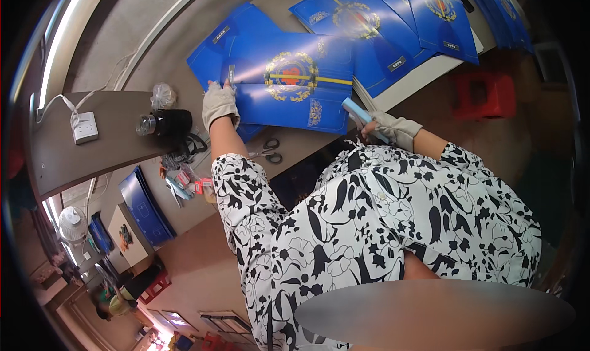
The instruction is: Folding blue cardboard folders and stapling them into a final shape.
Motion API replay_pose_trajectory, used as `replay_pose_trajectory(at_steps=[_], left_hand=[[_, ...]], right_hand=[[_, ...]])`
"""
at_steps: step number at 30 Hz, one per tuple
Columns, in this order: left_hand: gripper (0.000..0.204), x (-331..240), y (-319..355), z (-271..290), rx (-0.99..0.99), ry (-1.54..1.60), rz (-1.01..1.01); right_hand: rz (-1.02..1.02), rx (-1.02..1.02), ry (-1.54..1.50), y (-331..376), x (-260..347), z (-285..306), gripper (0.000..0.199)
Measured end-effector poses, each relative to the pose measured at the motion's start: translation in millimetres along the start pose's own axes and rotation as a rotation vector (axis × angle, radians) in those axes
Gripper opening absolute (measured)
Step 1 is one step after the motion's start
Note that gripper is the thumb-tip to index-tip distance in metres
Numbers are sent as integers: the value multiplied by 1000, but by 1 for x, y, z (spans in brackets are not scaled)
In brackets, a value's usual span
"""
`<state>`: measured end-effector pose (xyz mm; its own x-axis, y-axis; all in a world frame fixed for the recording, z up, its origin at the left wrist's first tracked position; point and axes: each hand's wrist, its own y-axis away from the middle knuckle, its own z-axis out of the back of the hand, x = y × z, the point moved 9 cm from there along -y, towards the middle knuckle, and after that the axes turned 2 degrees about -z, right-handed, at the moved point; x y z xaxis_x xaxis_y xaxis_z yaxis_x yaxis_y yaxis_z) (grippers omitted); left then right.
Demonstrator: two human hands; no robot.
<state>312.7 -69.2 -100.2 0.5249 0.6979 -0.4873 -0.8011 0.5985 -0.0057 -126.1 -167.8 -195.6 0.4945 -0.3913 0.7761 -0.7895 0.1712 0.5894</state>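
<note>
Up on the surface, right in front of the person, one big blue sheet with a gold wreath design lies flat, partly over another blue sheet. Left hand, gloved, has its fingertips at the sheet's left edge; can't tell if that grip is pinching or just pressing. Right hand, also gloved, has a snug grip around a light blue bar, with the bar's end right by the sheet's right edge, maybe touching, hard to say. Progress-wise I'd call it mid-job: this sheet looks like the current one, and there's a fanned pile of blue sheets off to the right. No clue whether those are done or waiting, honestly. Scissors lie nearby, in neither hand.
</note>
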Motion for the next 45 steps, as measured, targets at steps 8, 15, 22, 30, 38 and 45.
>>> replay_pose_trajectory(at_steps=[8,15,22,30,38,45], left_hand=[[34,29,37,-10,333,373,379],[36,100,154,-54,-56,1719,725],[11,-42,233,-118,114,1948,835],[17,-99,242,-152,202,2001,846],[25,-118,244,-160,258,1996,813],[20,-4,239,-110,-157,1966,813]], right_hand=[[86,-405,-506,19,14,43,27],[240,-472,97,3,60,33,45],[248,-370,592,-3,52,-16,35],[271,-408,736,-7,64,-19,49],[99,-440,435,-26,37,1,40],[-15,-460,206,-10,54,15,28]])
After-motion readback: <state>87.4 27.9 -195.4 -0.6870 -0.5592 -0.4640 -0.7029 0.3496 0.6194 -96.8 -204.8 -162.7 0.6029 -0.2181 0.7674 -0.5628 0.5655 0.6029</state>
